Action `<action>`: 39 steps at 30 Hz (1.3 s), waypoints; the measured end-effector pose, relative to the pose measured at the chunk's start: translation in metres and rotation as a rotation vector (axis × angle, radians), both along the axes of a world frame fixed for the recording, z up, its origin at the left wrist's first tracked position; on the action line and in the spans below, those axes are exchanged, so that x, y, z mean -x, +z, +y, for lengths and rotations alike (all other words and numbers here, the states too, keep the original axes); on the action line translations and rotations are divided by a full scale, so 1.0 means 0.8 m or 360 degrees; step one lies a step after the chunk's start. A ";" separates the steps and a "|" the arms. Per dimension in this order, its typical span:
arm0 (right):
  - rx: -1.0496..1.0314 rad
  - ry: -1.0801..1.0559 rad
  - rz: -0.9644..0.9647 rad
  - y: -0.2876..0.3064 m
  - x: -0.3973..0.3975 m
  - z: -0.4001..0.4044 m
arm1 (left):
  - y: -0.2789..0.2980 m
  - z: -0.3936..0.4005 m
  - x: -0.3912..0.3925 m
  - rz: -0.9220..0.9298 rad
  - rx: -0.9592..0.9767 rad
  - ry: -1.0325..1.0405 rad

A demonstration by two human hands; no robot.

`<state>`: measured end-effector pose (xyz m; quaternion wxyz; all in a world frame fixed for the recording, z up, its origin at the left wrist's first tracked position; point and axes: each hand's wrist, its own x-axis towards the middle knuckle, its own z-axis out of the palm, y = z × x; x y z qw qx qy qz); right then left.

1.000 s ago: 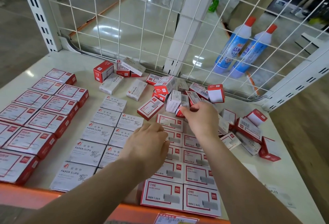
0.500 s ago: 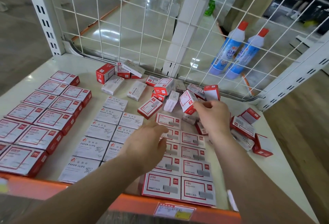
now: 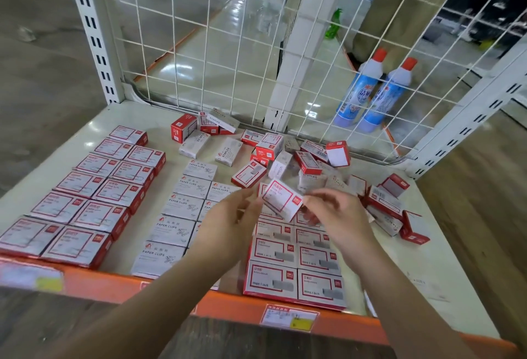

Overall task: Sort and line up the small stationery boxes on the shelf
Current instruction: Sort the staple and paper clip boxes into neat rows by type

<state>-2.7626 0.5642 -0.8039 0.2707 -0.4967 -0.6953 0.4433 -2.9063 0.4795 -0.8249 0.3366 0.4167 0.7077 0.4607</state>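
Here, both hands' grips pinch one small white box (image 3: 282,200), red-bordered, tilted above the rows.

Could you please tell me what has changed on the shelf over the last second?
The right hand lifted a red-and-white box out of the loose pile and brought it toward the person, over the staple rows. The left hand rose from those rows to meet it, so both hands now hold the box. The paper clip rows and the red rows at the left look unchanged.

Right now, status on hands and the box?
Left hand and right hand both pinch one red-bordered box, lifted over the staple rows. Unsorted pile behind. Nothing blocking.
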 end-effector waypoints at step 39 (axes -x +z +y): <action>-0.0143 0.0379 -0.0344 -0.012 0.025 -0.021 | -0.014 -0.026 0.018 -0.0296 0.0002 0.0102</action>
